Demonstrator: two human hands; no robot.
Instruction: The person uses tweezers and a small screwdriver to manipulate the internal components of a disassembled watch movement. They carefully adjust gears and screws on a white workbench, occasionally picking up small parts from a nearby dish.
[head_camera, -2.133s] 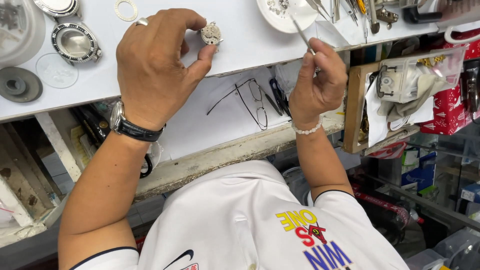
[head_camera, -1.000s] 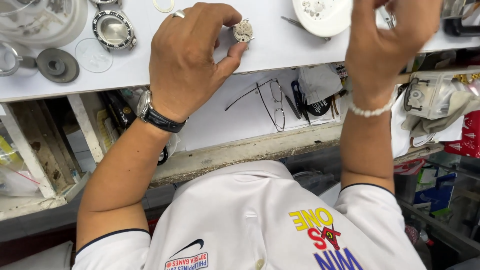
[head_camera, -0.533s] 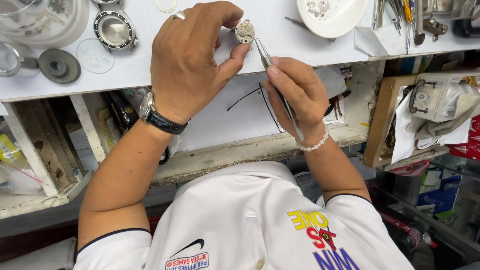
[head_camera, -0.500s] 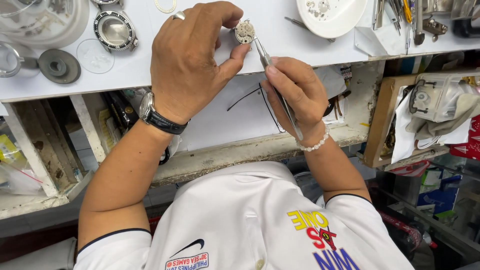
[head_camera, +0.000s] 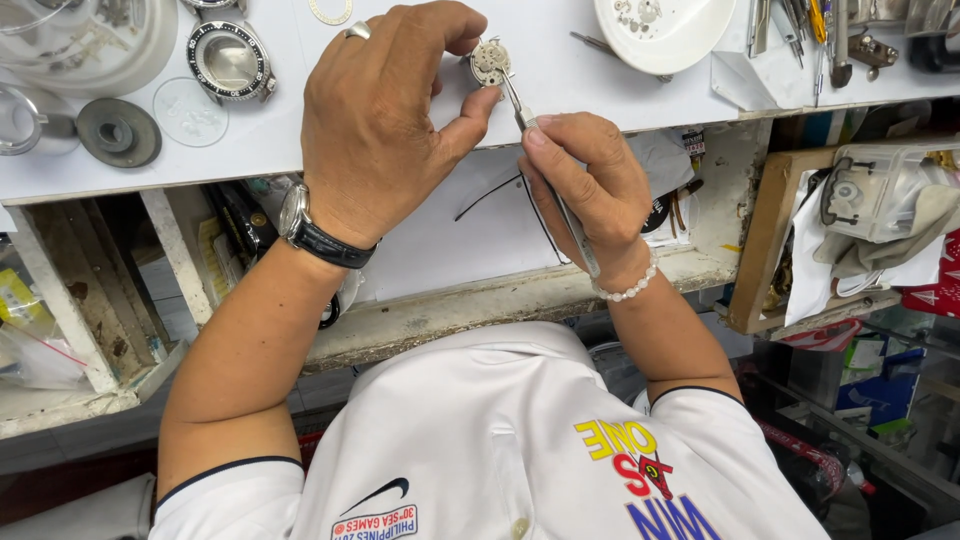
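both hands work at the white counter (head_camera: 620, 95) edge: left hand (head_camera: 385, 120) pinches a small round watch movement (head_camera: 490, 62) between thumb and fingertips, just above the counter; right hand (head_camera: 590, 185) is closed around slim tweezers (head_camera: 545, 170), tips touching the movement's lower rim. best done, i judge, with the movement held level and only light pressure. a watch case (head_camera: 228, 62) lies well apart at left.

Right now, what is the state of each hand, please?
Left hand: closed, pinching a small round watch movement between thumb and fingers.
Right hand: closed around metal tweezers, tips at the movement.
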